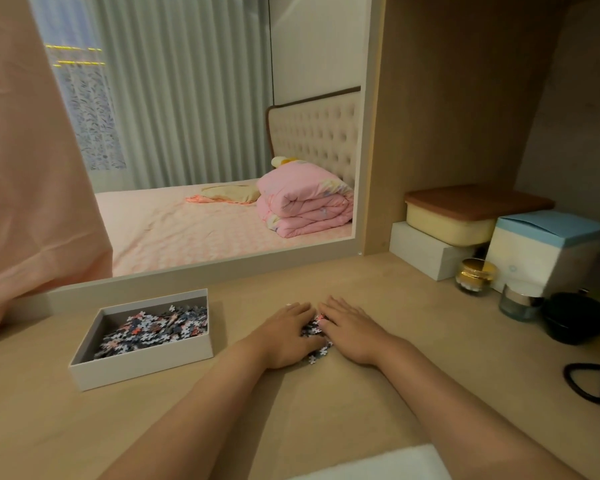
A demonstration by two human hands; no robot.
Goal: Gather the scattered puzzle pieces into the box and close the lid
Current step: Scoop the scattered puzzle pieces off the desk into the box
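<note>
1. I am mid-gather. My left hand [286, 336] and right hand [352, 329] lie on either side of a small pile of puzzle pieces [314, 332] on the worktop [291, 410], to the right of the box [142, 370].
2. My fingers [302, 311] are laid out nearly straight and close together. They press in on the pile from both sides and grip nothing. A few pieces poke out at the near end of the pile, between my wrists.
3. The box stands open and apart from my left hand, with a layer of pieces in it [153, 329] heaped toward its far right corner.
4. Next, I judge, I must cup the pile from beneath, lift it, and carry it left over the box's right wall. With so loose a hold, pieces could slip out underneath.
5. I see no lid that I can name. A white thing [378, 462] lies at the near edge, right of the box, but I cannot tell what it is.
6. There is bare worktop between the pile and the box, so the way left is open.
7. Well to the right of the box stand small jars [476, 274] and black hair ties [593, 382], out of my path. Behind the box runs a pale frame ledge [187, 268].
</note>
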